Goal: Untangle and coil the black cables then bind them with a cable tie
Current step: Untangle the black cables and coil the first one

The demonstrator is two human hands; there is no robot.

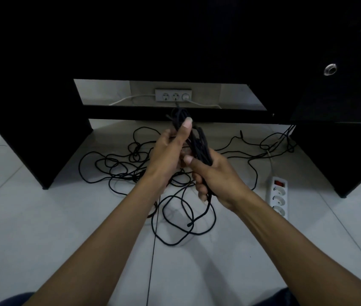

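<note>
A bundle of coiled black cable [199, 140] is held up in front of me over the white floor. My right hand [214, 175] grips the lower part of the bundle, fingers curled round it. My left hand [170, 149] holds the upper part, its thumb pressed along the strands. More black cable [113, 164] lies tangled in loose loops on the floor below and to the left. A loose loop [175, 219] hangs down from the bundle and lies near me. No cable tie is visible.
A white power strip [279, 195] with a red switch lies on the floor at the right. A black desk [31, 129] frames the space, with wall sockets [173, 94] and a white cord behind. White tiled floor [42, 228] spreads around me.
</note>
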